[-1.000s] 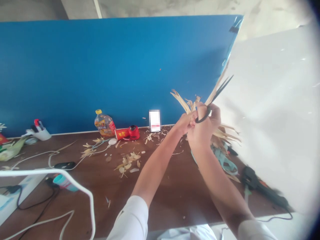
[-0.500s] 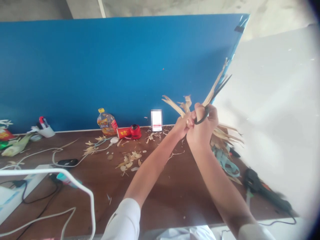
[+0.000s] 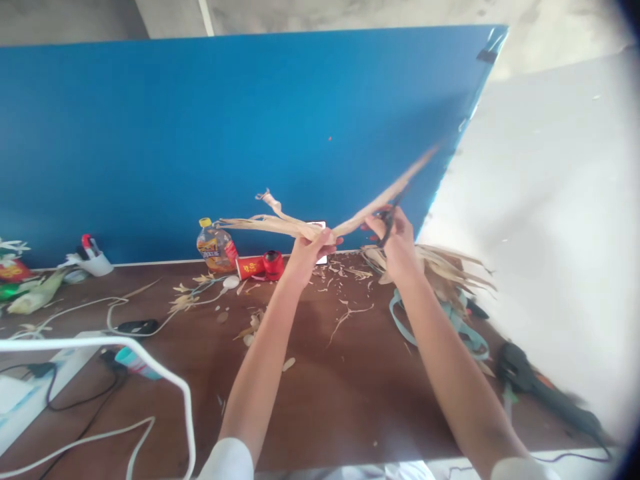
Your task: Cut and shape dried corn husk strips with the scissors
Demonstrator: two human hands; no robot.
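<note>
My left hand is closed on a dried corn husk, whose split ends spread to the left. A long strip of the husk runs from the fingers up to the right, behind my right hand. That hand has black scissors in its grip, the blades pointing up and right alongside the strip. Whether the right fingers also touch the husk, I cannot tell. Behind the left hand stands a small white card or screen, mostly covered. Husk scraps lie on the table below.
The brown table backs onto a blue panel. At the back stand a bottle, a red can and a pen cup. More husks and a glue gun lie right; a white tube frame crosses the left.
My hands have moved apart, the left one going left with the husk, which now stretches out more level. The right hand with the scissors has shifted slightly left.
</note>
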